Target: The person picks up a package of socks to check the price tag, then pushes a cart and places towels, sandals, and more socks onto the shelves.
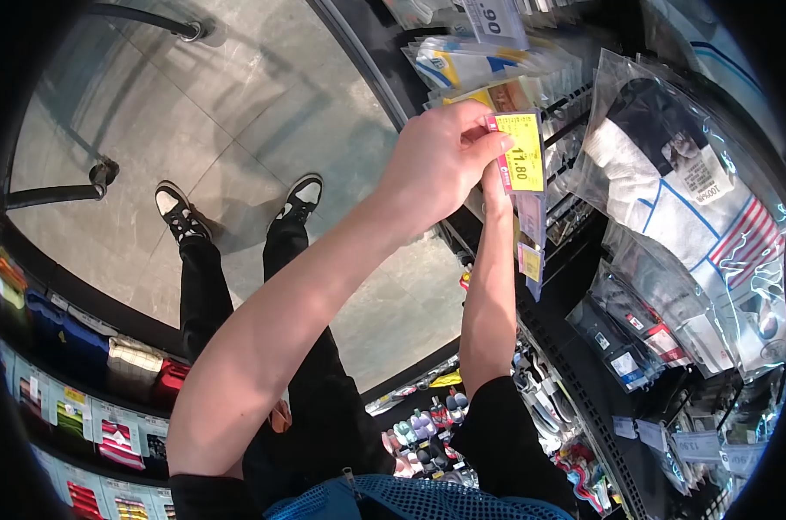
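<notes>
My left hand [441,160] pinches the left edge of a yellow price tag [525,154] that reads 11.80, its thumb on the tag's face. Behind it, my right hand [495,189] reaches up to the tag's lower left side; its fingers are mostly hidden by the left hand and the tag. Below the tag hangs a smaller yellow label [530,262] on a clear holder. Packs of socks in clear bags [497,65] hang just above the hands. To the right is a large bagged pack of white and navy socks [670,191].
Black shelving with hooks and dark sock packs [623,338] stands at the right. Folded goods line a shelf [133,355] at the lower left. Shoes [302,198] stand on the grey tiled floor [228,113]. Black curved metal legs [59,196] are at the upper left.
</notes>
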